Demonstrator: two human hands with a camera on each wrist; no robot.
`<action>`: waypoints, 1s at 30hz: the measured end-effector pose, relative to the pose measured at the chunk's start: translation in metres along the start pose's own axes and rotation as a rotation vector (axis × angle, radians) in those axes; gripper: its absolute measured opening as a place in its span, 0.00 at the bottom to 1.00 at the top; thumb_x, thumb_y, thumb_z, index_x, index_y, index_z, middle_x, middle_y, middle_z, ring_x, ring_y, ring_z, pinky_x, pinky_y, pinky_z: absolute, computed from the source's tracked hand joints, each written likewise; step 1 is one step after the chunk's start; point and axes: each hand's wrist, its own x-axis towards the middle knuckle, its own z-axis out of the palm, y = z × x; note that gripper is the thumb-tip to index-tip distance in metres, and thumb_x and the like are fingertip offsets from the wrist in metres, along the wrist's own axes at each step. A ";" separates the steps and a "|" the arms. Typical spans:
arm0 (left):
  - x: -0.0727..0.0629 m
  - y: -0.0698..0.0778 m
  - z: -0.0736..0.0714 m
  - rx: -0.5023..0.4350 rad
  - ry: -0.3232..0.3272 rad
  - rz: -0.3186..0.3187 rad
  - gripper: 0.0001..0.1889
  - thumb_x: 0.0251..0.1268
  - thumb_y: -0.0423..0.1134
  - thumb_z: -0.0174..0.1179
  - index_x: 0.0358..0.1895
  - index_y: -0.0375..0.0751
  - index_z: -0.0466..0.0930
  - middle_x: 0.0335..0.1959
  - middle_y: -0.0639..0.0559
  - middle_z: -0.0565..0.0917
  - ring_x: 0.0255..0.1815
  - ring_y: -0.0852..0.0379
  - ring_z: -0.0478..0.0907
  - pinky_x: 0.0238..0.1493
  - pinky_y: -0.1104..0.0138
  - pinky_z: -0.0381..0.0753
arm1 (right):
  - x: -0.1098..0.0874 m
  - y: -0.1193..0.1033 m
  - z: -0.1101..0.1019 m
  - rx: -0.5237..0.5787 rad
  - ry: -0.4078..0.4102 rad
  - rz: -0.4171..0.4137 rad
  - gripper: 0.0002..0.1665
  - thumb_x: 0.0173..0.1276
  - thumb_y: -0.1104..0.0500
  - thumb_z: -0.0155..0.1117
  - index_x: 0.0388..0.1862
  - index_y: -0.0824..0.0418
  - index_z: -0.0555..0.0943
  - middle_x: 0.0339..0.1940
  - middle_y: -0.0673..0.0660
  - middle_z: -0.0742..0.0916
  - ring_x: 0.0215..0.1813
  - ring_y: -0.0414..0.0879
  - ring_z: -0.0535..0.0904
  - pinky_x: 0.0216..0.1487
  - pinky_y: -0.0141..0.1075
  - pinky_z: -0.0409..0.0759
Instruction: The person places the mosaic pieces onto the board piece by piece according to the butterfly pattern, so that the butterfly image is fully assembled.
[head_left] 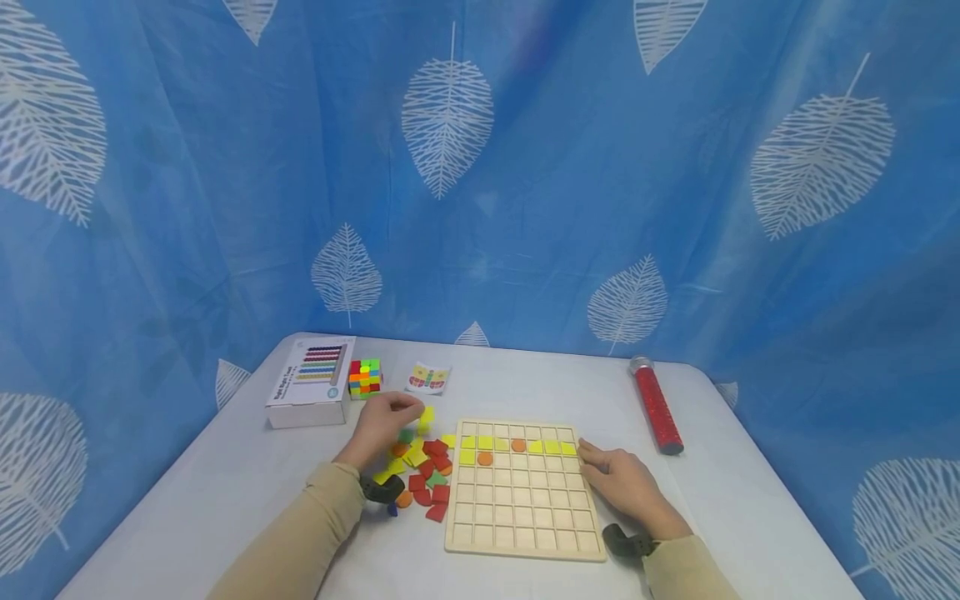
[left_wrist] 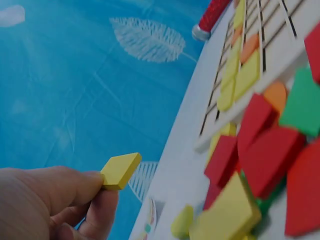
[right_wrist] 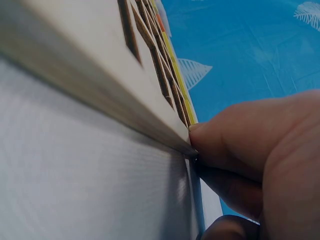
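Observation:
My left hand [head_left: 382,423] pinches a yellow tile [left_wrist: 120,171] between thumb and finger, raised over the left side of the table. Beneath and beside it lies a loose pile of red tiles [head_left: 441,493], yellow tiles [head_left: 414,455], green and orange ones. A square wooden grid board [head_left: 517,500] lies to the right of the pile. Yellow pieces [head_left: 551,447] and orange discs [head_left: 485,458] sit in its upper rows. At the board's right edge, my right hand [head_left: 626,483] grips the rim with thumb and finger; the right wrist view shows this contact close up.
Behind the left hand stand a white box [head_left: 311,383] and a colourful puzzle cube [head_left: 365,379]. A small pattern card [head_left: 428,378] lies near the cube. Toward the back right lies a red glittery tube [head_left: 657,408]. A blue leaf-patterned curtain [head_left: 525,208] hangs behind the table.

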 end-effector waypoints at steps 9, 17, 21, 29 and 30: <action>-0.007 0.011 0.020 -0.013 -0.042 0.058 0.12 0.68 0.49 0.68 0.48 0.48 0.88 0.47 0.52 0.85 0.49 0.51 0.78 0.57 0.54 0.81 | 0.000 0.001 0.000 0.007 -0.004 0.000 0.26 0.73 0.53 0.64 0.68 0.57 0.80 0.74 0.52 0.78 0.76 0.60 0.70 0.73 0.60 0.67; -0.019 0.021 0.048 0.007 -0.079 0.111 0.08 0.68 0.46 0.68 0.43 0.49 0.89 0.43 0.55 0.87 0.44 0.54 0.79 0.52 0.56 0.81 | 0.001 -0.001 0.003 0.017 -0.014 0.007 0.27 0.73 0.53 0.64 0.69 0.56 0.79 0.73 0.51 0.78 0.76 0.58 0.70 0.73 0.58 0.68; -0.023 0.030 0.064 0.008 -0.109 0.151 0.07 0.67 0.45 0.68 0.42 0.48 0.90 0.42 0.55 0.87 0.46 0.54 0.80 0.56 0.53 0.80 | 0.000 -0.001 0.003 0.013 -0.003 0.003 0.27 0.73 0.53 0.65 0.69 0.57 0.80 0.73 0.51 0.79 0.76 0.59 0.71 0.73 0.58 0.69; -0.030 0.038 0.092 0.075 -0.159 0.207 0.03 0.67 0.46 0.68 0.37 0.55 0.89 0.38 0.61 0.86 0.43 0.57 0.79 0.51 0.55 0.80 | -0.001 0.000 0.001 0.004 0.010 -0.005 0.26 0.73 0.54 0.64 0.68 0.56 0.80 0.72 0.51 0.79 0.76 0.59 0.71 0.72 0.58 0.69; -0.030 0.038 0.095 0.099 -0.155 0.213 0.03 0.66 0.46 0.68 0.37 0.55 0.89 0.37 0.61 0.86 0.41 0.57 0.79 0.49 0.56 0.80 | -0.001 0.000 0.001 0.004 0.011 -0.003 0.26 0.73 0.53 0.64 0.68 0.56 0.80 0.72 0.51 0.79 0.76 0.59 0.71 0.72 0.58 0.69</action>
